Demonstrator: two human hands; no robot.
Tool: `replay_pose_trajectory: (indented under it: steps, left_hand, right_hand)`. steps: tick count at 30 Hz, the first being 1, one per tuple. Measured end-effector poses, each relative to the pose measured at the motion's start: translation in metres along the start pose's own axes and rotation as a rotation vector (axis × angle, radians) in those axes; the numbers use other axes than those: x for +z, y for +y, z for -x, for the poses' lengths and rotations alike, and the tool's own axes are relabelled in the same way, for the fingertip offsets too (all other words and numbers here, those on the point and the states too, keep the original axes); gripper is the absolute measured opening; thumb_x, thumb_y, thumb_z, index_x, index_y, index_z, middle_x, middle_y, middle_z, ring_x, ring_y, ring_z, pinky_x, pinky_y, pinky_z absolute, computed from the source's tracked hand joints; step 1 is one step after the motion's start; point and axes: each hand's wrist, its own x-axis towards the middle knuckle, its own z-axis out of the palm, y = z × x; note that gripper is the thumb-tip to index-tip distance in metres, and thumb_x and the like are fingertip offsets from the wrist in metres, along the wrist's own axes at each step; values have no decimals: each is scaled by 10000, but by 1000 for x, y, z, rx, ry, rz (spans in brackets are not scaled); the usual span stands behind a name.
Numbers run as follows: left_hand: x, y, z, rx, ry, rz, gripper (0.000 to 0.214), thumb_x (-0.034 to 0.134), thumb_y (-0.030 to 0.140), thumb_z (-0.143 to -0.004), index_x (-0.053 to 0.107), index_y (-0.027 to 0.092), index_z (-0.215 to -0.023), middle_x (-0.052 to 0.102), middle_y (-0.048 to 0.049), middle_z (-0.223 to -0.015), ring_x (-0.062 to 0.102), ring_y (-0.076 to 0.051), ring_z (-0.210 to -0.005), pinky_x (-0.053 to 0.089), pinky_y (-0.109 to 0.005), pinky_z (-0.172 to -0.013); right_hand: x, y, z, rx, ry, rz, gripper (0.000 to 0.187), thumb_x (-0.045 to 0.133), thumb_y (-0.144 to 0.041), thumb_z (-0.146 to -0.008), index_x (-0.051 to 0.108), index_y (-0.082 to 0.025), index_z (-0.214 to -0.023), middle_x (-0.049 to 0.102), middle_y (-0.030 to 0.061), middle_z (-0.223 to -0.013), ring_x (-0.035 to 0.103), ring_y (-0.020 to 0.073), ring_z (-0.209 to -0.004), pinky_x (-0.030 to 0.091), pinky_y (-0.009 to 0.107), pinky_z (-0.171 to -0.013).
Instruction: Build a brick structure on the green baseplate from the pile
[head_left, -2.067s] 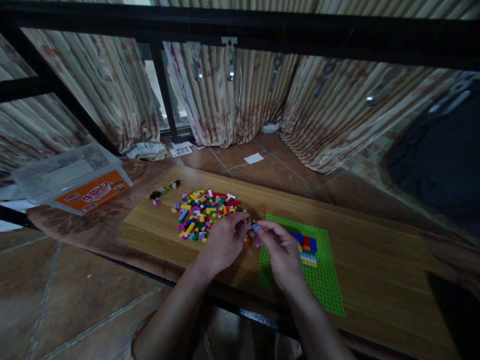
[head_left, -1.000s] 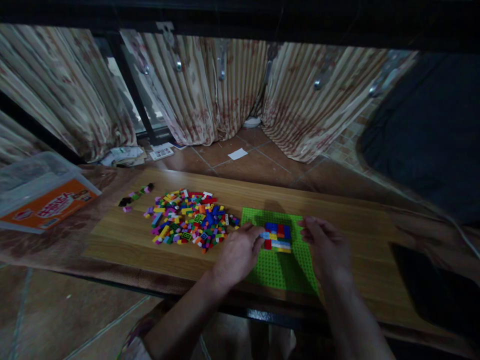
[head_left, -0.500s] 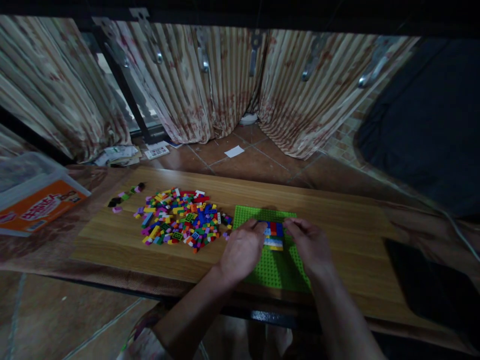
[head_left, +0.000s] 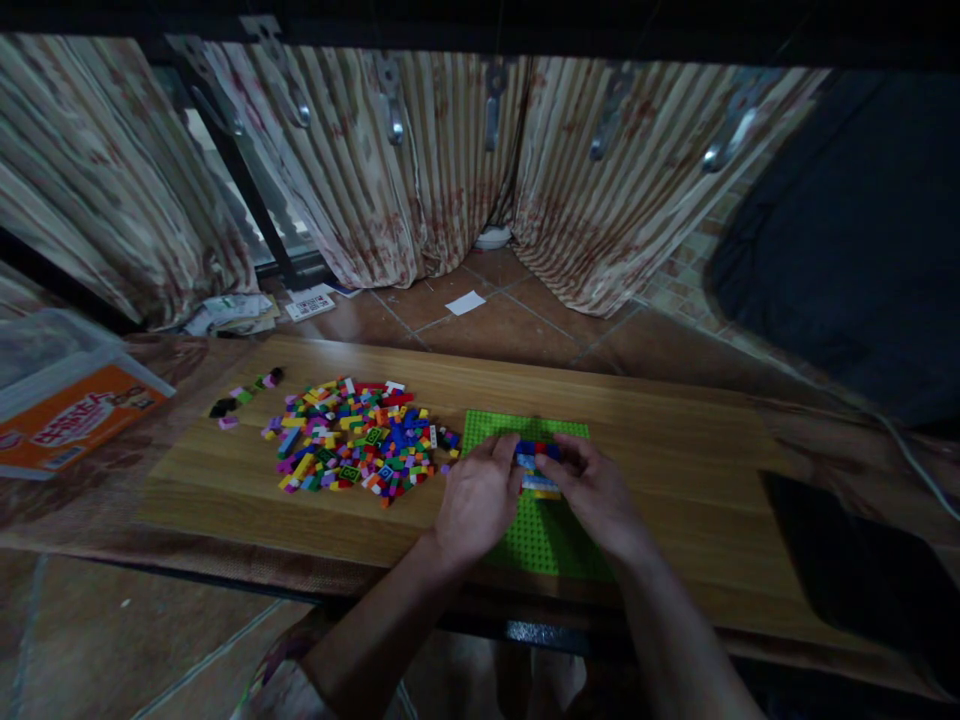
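Observation:
A small block of joined toy bricks [head_left: 541,482], in blue, red, light blue, white and yellow, stands on a green studded baseplate [head_left: 544,550]. My left hand [head_left: 480,500] is closed at the block's left side, with the thumb and index finger against it. From the right, my right hand [head_left: 596,495] reaches across the block, its thumb over the front and its fingers curled at the far right corner. Both hands partly cover the bricks, and their fingertips are partly hidden.
Loose coloured bricks [head_left: 360,435] lie in a wide pile on the wooden board [head_left: 675,470], left of the baseplate. A few dark and pink pieces [head_left: 225,407] sit farther left. A clear box [head_left: 75,400] with an orange label stands beyond; a dark flat object [head_left: 832,560] lies right.
My right hand has moved left, onto the block, and its thumb now covers part of the bricks. My left hand stays at the block's left side. The view has shifted slightly.

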Motion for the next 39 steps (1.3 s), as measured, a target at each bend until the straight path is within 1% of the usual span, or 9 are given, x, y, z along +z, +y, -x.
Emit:
replay_pose_trajectory:
  steps: [5, 11, 14, 19, 23, 26, 29, 35, 39]
  left_hand:
    - [1, 0, 0, -23, 10, 11, 346, 457, 257, -924, 505, 192, -1261, 664, -65, -1097, 649, -216, -947, 520, -329, -822]
    - [7, -4, -1, -40, 35, 125, 337, 484, 246, -907, 537, 179, -1233, 668, -75, -1109, 656, -198, -934, 519, -317, -843]
    - [6, -6, -2, -67, 32, 221, 353, 515, 221, -878, 554, 173, -1226, 684, -76, -1084, 661, -190, -926, 518, -312, -852]
    - [2, -8, -6, -199, 8, 374, 366, 476, 243, -894, 564, 147, -1236, 716, -72, -940, 673, -183, -838, 535, -299, -781]
    - [6, -10, -11, -285, -3, 431, 372, 542, 294, -868, 583, 158, -1212, 718, -52, -875, 667, -176, -774, 532, -291, -727]
    - [12, -13, -14, -321, 2, 522, 358, 584, 284, -842, 606, 144, -1171, 715, -51, -846, 663, -170, -766, 527, -280, -703]
    - [16, -15, -16, -358, 7, 586, 359, 614, 263, -818, 612, 135, -1154, 712, -49, -830, 658, -163, -752, 526, -275, -688]
    - [17, -14, -17, -387, 32, 595, 380, 640, 249, -789, 616, 122, -1146, 706, -53, -830, 656, -157, -752, 527, -272, -694]
    - [13, -10, -11, -373, 20, 545, 401, 613, 288, -813, 601, 135, -1184, 709, -53, -841, 662, -165, -752, 532, -276, -697]
  right_hand:
    - [6, 0, -1, -29, 19, 100, 526, 655, -473, -732, 598, -163, -1152, 699, 112, -1042, 658, 248, -937, 505, 411, -840]
    - [5, 0, -3, -16, 14, 201, 519, 635, -484, -734, 611, -165, -1143, 709, 98, -970, 662, 241, -860, 501, 398, -793]
    - [4, -2, -3, -3, 15, 195, 519, 636, -485, -728, 617, -168, -1138, 713, 86, -927, 661, 226, -803, 501, 374, -747]
    - [4, -8, -2, 49, 16, 191, 532, 645, -494, -710, 635, -163, -1126, 710, 61, -816, 648, 210, -711, 489, 347, -677]
    - [4, -10, -4, 67, 28, 178, 527, 670, -492, -682, 656, -171, -1099, 701, 44, -768, 639, 202, -672, 483, 339, -656]
    - [5, -8, -5, 84, 31, 157, 528, 683, -491, -665, 665, -170, -1083, 701, 41, -750, 640, 201, -664, 486, 340, -659]
    - [8, -8, -5, 90, 49, 157, 501, 681, -491, -660, 677, -173, -1047, 711, 51, -782, 649, 211, -702, 489, 346, -679]
    - [8, -8, -5, 69, 39, 153, 487, 669, -495, -660, 686, -177, -1029, 711, 46, -768, 638, 200, -654, 483, 337, -653]
    - [6, -5, -6, 47, 28, 195, 489, 654, -519, -666, 689, -186, -1022, 714, 55, -786, 648, 219, -688, 482, 354, -669]
